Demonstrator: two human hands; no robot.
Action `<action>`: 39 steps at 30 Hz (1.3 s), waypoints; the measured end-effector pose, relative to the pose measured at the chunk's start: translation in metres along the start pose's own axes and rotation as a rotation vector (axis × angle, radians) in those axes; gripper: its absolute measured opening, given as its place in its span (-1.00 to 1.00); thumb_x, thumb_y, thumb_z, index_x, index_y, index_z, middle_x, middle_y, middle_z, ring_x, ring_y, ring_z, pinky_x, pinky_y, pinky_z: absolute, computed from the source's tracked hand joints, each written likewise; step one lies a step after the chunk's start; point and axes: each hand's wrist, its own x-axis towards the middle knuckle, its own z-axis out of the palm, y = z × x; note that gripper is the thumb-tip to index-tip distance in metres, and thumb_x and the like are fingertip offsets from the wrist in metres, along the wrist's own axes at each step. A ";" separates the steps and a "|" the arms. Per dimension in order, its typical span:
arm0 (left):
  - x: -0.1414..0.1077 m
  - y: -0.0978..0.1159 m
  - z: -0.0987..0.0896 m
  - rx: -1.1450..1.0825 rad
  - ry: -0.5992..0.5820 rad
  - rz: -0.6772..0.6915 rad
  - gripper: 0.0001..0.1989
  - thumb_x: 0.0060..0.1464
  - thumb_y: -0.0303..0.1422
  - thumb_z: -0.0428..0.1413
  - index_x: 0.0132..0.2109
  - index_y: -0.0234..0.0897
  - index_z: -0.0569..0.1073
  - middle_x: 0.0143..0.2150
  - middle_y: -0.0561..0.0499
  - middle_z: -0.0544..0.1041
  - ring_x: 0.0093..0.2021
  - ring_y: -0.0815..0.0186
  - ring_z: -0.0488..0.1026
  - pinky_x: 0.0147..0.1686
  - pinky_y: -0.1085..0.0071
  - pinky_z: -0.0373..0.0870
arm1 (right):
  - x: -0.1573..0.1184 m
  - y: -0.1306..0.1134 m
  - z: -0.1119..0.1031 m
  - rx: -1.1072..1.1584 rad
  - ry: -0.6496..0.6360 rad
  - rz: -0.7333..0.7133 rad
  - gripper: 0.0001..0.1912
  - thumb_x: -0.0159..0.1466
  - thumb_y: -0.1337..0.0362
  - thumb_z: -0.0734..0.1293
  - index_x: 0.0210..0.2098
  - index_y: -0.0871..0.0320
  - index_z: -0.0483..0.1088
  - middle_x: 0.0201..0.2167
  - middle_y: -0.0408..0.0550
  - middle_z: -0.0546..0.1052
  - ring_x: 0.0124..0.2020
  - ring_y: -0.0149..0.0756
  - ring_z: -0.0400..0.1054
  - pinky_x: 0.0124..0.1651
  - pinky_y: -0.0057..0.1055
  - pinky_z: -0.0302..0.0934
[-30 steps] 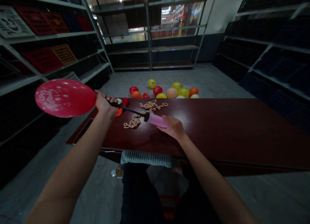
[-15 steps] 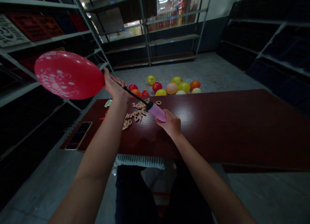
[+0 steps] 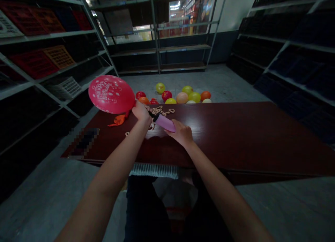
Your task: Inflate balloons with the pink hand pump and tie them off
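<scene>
A red balloon (image 3: 111, 94) with white printing is inflated and points left from my left hand (image 3: 141, 111). That hand is closed around the balloon's neck at the black end of a balloon pump. My right hand (image 3: 181, 132) grips the pink barrel of the balloon pump (image 3: 165, 123), which slants down to the right. Only a short stretch of black shows between the hand and the barrel. Beneath the pump, beige twisted pieces (image 3: 158, 110) lie on the dark table, partly hidden by my left hand. Uninflated orange balloons (image 3: 119, 120) lie left of my left wrist.
The brown table (image 3: 235, 137) spans the view. A blurred-out phone (image 3: 85, 142) lies at its left end. Beyond the far edge, several inflated balloons (image 3: 182, 98) rest on the floor. Shelves with crates (image 3: 31, 62) stand left, and metal racks (image 3: 180, 48) stand behind.
My left hand has moved right and down toward my right hand, bringing the red balloon along. The pump has shortened, with much less black rod showing. The orange balloons on the table are now uncovered.
</scene>
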 end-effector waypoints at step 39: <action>-0.013 0.000 0.031 0.073 -0.062 0.039 -0.52 0.39 -0.14 -0.09 -0.50 -0.17 0.02 -0.70 0.23 0.01 -0.79 0.49 -0.01 -0.74 0.50 0.00 | 0.002 0.003 -0.001 0.161 0.092 0.034 -0.54 0.26 -0.03 0.37 0.00 0.16 0.46 -0.18 0.04 0.66 -0.25 -0.16 0.56 -0.31 -0.38 0.20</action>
